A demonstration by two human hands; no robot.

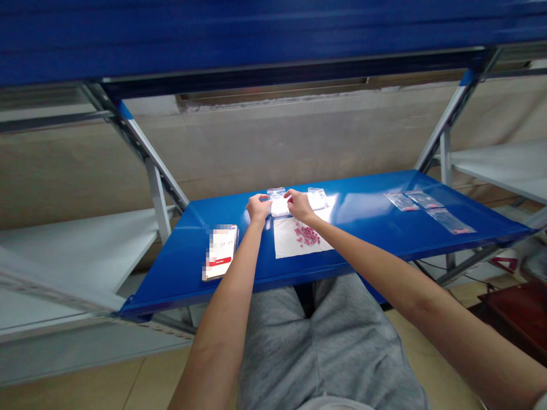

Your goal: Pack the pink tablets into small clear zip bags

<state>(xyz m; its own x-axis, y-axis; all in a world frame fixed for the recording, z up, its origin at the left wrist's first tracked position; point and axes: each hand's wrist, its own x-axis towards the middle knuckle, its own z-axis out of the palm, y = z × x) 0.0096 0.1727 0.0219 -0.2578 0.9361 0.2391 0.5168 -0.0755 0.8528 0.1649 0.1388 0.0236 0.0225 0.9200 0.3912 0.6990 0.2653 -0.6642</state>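
Note:
A small clear zip bag [276, 192] lies at the back middle of the blue table, between my two hands. My left hand [257, 207] is at the bag's left edge, with thumb and forefinger bent around it. From the right, my right hand [299, 205] reaches the same bag with curled fingers; its fingertips are small and partly lost in glare. A second clear bag [317, 197] lies just beyond my right hand. In front of my hands is a white sheet [284, 242], partly under my right forearm, bearing a scattered heap of small dark-pink pieces [306, 234].
Three clear bags holding a few pinkish pieces lie to the right, one of them nearest the front [452, 220]. A flat white item with a red mark [221, 250] lies left of my forearm. A blue shelf [273, 40] overhangs the blue table [363, 210].

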